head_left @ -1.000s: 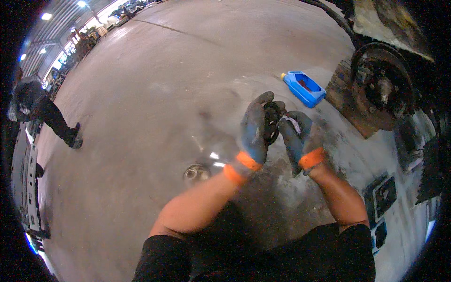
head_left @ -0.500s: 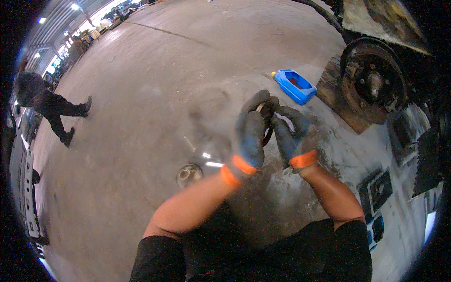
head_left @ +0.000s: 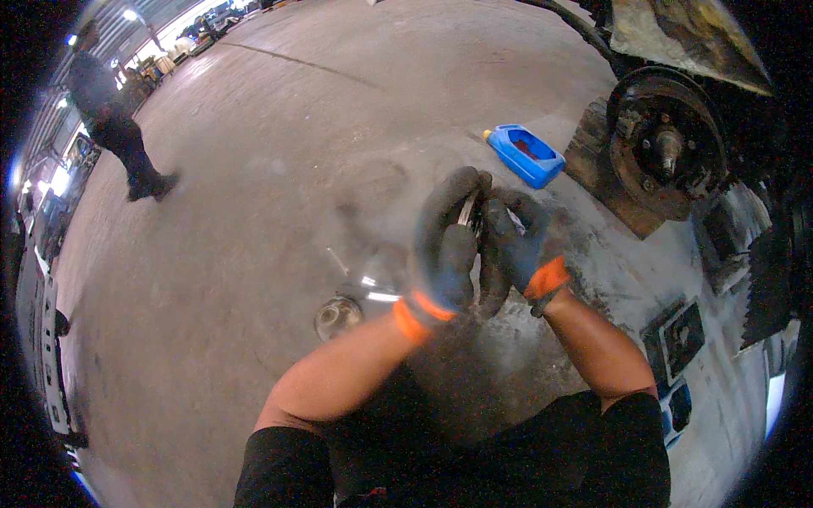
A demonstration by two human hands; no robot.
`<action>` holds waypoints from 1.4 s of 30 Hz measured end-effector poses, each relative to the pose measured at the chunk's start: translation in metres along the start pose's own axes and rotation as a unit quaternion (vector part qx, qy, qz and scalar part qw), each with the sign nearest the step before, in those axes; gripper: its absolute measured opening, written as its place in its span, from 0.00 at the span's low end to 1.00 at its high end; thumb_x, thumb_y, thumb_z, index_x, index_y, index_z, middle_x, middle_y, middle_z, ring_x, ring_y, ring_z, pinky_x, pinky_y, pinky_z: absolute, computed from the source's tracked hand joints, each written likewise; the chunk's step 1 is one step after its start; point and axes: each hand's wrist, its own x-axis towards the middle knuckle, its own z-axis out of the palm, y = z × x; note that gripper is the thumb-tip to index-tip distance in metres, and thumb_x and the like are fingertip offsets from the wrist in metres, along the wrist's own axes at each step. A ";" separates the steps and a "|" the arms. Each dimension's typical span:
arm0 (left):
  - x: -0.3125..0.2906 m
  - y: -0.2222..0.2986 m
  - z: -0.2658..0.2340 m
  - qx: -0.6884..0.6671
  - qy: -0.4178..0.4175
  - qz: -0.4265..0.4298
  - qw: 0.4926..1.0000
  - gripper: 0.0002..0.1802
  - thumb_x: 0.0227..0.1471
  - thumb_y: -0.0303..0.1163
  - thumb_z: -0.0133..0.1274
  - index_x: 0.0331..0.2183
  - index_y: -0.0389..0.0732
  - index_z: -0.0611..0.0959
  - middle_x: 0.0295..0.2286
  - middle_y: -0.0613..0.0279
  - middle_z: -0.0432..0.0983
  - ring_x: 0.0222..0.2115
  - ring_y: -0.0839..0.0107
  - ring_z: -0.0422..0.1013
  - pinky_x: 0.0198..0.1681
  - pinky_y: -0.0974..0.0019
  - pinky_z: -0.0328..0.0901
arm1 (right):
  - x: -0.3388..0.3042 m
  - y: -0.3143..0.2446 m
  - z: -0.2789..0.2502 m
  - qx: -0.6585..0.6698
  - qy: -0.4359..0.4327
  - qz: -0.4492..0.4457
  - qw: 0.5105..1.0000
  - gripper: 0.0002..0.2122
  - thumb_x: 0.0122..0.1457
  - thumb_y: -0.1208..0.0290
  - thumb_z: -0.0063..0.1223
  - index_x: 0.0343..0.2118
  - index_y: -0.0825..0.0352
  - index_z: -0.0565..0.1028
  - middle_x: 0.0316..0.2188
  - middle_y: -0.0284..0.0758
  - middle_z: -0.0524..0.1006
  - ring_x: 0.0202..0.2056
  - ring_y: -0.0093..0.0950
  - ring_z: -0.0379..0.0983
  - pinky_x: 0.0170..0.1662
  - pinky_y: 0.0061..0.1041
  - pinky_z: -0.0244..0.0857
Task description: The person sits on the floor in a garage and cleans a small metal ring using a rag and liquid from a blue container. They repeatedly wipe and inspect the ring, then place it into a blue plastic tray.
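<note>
My left hand [head_left: 447,237], in a dark grey and blue work glove with an orange cuff, is closed on a narrow metal part [head_left: 467,209]. Its pale edge shows between thumb and fingers; the gloves hide the rest, so its kind is unclear. My right hand [head_left: 518,250], gloved alike, presses close against the same part from the right. A small whitish scrap [head_left: 517,222], perhaps cloth or paper, is pinched in the right fingers. Both hands are held above the concrete floor.
A blue cut-open jug [head_left: 527,156] with reddish contents lies beyond my hands. Right of it, a wheel hub with its spindle [head_left: 668,151] stands above a brown board [head_left: 593,173]. A round metal part [head_left: 339,318] lies on the floor at left. Another person [head_left: 123,127] is far left.
My hands have shifted slightly, and the metal part has turned so its pale edge shows more upright. The person at the far left has moved within the view, now standing upright.
</note>
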 end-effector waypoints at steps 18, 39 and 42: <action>-0.008 0.006 0.013 -0.144 0.092 -0.083 0.982 0.41 0.54 0.53 0.58 0.59 0.36 0.68 0.57 0.48 0.68 0.58 0.52 0.64 0.65 0.49 0.57 | -0.016 0.014 0.009 -0.216 -0.011 -0.139 0.966 0.13 0.65 0.63 0.49 0.37 0.70 0.76 0.32 0.46 0.79 0.34 0.36 0.77 0.38 0.35 0.68; 0.003 0.012 -0.010 -0.115 0.057 -0.087 0.988 0.36 0.61 0.50 0.52 0.59 0.33 0.67 0.55 0.47 0.68 0.56 0.55 0.66 0.62 0.53 0.60 | -0.009 0.019 0.005 -0.363 -0.049 -0.265 0.892 0.15 0.61 0.65 0.56 0.44 0.72 0.78 0.40 0.50 0.79 0.40 0.40 0.78 0.45 0.34 0.71; 0.008 0.011 -0.015 -0.094 0.041 -0.099 0.990 0.35 0.61 0.49 0.52 0.58 0.33 0.68 0.54 0.48 0.70 0.55 0.56 0.68 0.61 0.53 0.61 | -0.005 0.015 0.000 -0.386 -0.058 -0.251 0.886 0.15 0.60 0.64 0.58 0.43 0.71 0.78 0.39 0.48 0.80 0.40 0.39 0.79 0.44 0.34 0.71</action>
